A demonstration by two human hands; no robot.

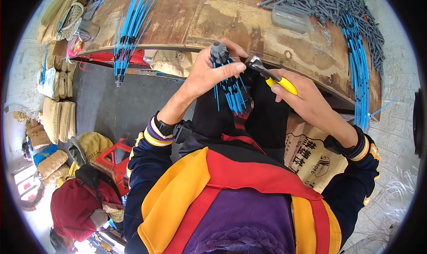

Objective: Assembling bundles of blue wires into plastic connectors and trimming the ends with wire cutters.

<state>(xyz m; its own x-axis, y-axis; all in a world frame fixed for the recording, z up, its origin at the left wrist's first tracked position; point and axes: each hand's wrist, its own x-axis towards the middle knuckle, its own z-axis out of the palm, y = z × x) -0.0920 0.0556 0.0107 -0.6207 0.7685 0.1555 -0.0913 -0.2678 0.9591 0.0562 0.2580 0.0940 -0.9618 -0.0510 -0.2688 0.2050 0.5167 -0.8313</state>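
Sleeves in yellow, red and purple fill the foreground, both forearms rising toward the wooden bench [187, 18]. Left hand [209, 72] is wrapped tight around a grey plastic fitting [218, 53] with a cluster of blue strands [231, 92] hanging from it, held just below the bench's near edge. Long axis of that bundle runs up and down: grey head on top, strands trailing toward the lap. Right hand [307, 100] is clenched on yellow-handled cutting pliers [271, 76], and it sits right of the fitting, with the metal nose pointing left and touching or nearly touching the bundle just under the grey head; whether the nose is biting a strand, I cannot tell. So the fitting lies up and left of the right hand, and the left hand is plainly the nearer. Beyond the fitting, loose blue rods [129, 27] lie on the bench's left, and a heap of grey pieces [329, 5] at far right.
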